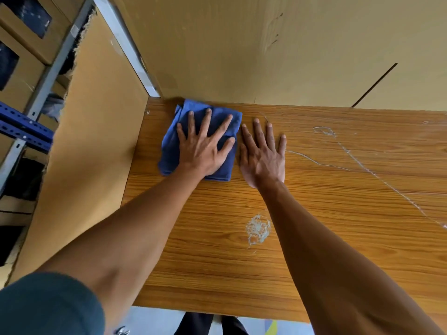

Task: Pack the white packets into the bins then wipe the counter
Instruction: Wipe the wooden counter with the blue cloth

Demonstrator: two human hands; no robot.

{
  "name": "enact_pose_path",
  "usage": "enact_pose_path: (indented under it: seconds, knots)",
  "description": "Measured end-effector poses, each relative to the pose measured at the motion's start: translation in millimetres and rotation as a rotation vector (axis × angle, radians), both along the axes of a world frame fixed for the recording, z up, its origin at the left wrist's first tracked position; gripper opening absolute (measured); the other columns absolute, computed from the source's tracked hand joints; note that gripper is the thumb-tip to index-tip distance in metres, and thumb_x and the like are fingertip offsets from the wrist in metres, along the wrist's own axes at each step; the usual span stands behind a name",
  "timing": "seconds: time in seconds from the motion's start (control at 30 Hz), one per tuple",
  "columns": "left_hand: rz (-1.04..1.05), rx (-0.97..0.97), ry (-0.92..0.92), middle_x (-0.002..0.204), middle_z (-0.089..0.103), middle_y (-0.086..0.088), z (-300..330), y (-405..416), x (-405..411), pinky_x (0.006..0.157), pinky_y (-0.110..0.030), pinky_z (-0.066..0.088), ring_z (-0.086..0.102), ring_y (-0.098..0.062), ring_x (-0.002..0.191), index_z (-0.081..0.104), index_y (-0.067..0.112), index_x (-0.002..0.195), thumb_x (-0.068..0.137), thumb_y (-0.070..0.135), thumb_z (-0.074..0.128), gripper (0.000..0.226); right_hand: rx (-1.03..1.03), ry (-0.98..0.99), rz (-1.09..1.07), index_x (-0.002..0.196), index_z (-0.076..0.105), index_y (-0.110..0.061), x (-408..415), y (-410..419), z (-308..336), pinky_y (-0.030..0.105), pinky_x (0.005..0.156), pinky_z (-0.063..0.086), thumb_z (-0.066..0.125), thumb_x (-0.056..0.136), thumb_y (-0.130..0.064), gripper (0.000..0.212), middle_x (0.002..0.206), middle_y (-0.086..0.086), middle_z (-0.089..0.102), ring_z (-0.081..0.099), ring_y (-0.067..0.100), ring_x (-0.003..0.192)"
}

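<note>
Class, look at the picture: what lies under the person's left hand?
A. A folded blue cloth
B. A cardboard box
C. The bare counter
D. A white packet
A: the left hand lies flat with spread fingers on the blue cloth, near the counter's back left corner.

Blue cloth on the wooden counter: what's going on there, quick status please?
Left hand flat, pressing folded blue cloth at counter's far left corner. Right hand open on bare wooden counter beside it. Nothing in the way; whitish smears remain.
</note>
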State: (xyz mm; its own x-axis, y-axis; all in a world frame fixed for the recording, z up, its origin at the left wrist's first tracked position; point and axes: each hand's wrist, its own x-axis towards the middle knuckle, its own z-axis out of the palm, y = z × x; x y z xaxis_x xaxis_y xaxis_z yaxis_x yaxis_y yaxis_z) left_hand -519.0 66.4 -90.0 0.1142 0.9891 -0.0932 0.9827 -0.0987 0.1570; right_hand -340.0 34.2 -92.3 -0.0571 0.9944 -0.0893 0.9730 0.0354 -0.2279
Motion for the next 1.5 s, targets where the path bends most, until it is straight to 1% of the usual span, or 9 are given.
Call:
enact_pose_path:
  seconds: [0.17, 0.33, 0.4, 0.5, 0.67, 0.9, 1.1, 1.33, 1.5]
  knots:
    - [-0.020, -0.042, 0.008, 0.176, -0.015, 0.015, 2.6, -65.9, 33.0, 0.115, -0.084, -0.004, -0.018, -0.055, 0.156, -0.006, 0.061, 0.161, 0.102, 0.077, 0.009, 0.063, -0.011, 0.005, -0.054, 0.167, -0.002, -0.043, 42.1, -25.1, 5.2, 0.057, 0.130, -0.001, 0.010, 0.110, -0.052, 0.059, 0.176, -0.010, -0.010, -0.011, 0.020, 0.163]
    - [0.044, -0.067, -0.034, 0.175, -0.016, 0.014, 3.8, -15.7, 52.3, 0.111, -0.085, -0.012, -0.024, -0.054, 0.154, -0.006, 0.062, 0.160, 0.097, 0.083, -0.001, 0.066, 0.001, -0.031, -0.083, 0.166, -0.009, -0.044, 72.7, -26.5, 2.7, 0.058, 0.129, -0.002, 0.009, 0.109, -0.057, 0.061, 0.175, -0.009, -0.015, -0.015, 0.021, 0.162]
    - [0.092, -0.083, -0.059, 0.176, -0.015, 0.015, 5.1, 11.9, 59.6, 0.112, -0.083, -0.014, -0.025, -0.052, 0.155, -0.005, 0.063, 0.159, 0.098, 0.080, -0.002, 0.064, 0.009, -0.042, -0.089, 0.165, -0.011, -0.044, 71.5, -23.9, -1.1, 0.059, 0.129, -0.002, 0.009, 0.109, -0.056, 0.061, 0.175, -0.008, -0.016, -0.015, 0.022, 0.162]
    - [0.100, -0.094, -0.083, 0.176, -0.012, 0.015, 4.7, 18.4, 64.0, 0.114, -0.082, -0.011, -0.022, -0.049, 0.157, -0.003, 0.062, 0.160, 0.103, 0.073, 0.004, 0.059, 0.022, -0.034, -0.098, 0.166, -0.010, -0.044, 71.9, -23.8, -3.7, 0.059, 0.129, -0.002, 0.009, 0.109, -0.056, 0.061, 0.176, -0.008, -0.014, -0.013, 0.023, 0.162]
    - [0.032, -0.009, -0.051, 0.177, -0.002, 0.014, -2.9, -51.0, 66.2, 0.118, -0.081, -0.003, -0.010, -0.048, 0.160, 0.008, 0.058, 0.163, 0.106, 0.070, 0.016, 0.060, 0.023, -0.023, -0.100, 0.166, -0.008, -0.044, 71.1, -22.6, -1.7, 0.060, 0.129, 0.000, 0.009, 0.109, -0.055, 0.060, 0.176, -0.008, -0.012, -0.012, 0.023, 0.163]
    - [0.087, -0.073, -0.062, 0.177, -0.007, 0.013, 0.5, 19.6, 83.0, 0.117, -0.080, -0.008, -0.017, -0.047, 0.159, 0.004, 0.058, 0.163, 0.102, 0.074, 0.011, 0.063, 0.034, -0.031, -0.100, 0.166, -0.008, -0.043, 69.9, -24.1, -1.8, 0.060, 0.129, -0.002, 0.006, 0.109, -0.055, 0.060, 0.176, -0.008, -0.013, -0.015, 0.023, 0.162]
    - [0.015, -0.014, -0.018, 0.178, -0.002, 0.010, -4.5, -46.1, 83.5, 0.119, -0.080, -0.001, -0.010, -0.047, 0.161, 0.007, 0.054, 0.165, 0.104, 0.074, 0.018, 0.065, 0.027, -0.038, -0.104, 0.166, -0.007, -0.042, 70.1, -23.3, -1.6, 0.060, 0.128, 0.000, 0.007, 0.110, -0.056, 0.060, 0.176, -0.007, -0.014, -0.014, 0.023, 0.162]
    - [0.074, -0.049, -0.062, 0.178, -0.004, 0.009, -3.2, 15.9, 101.5, 0.118, -0.079, -0.006, -0.016, -0.046, 0.160, 0.005, 0.053, 0.165, 0.102, 0.074, 0.010, 0.066, 0.032, -0.057, -0.095, 0.166, -0.011, -0.042, 72.3, -24.1, -3.2, 0.060, 0.128, 0.001, 0.007, 0.110, -0.051, 0.059, 0.175, -0.007, -0.016, -0.017, 0.023, 0.162]
    - [0.009, 0.020, -0.031, 0.178, -0.001, 0.010, -7.3, -50.5, 91.8, 0.121, -0.077, 0.000, -0.008, -0.045, 0.161, 0.010, 0.052, 0.165, 0.104, 0.074, 0.018, 0.066, 0.043, -0.047, -0.101, 0.167, -0.006, -0.041, 72.0, -22.7, -4.5, 0.060, 0.129, 0.002, 0.009, 0.111, -0.051, 0.059, 0.176, -0.006, -0.012, -0.014, 0.023, 0.162]
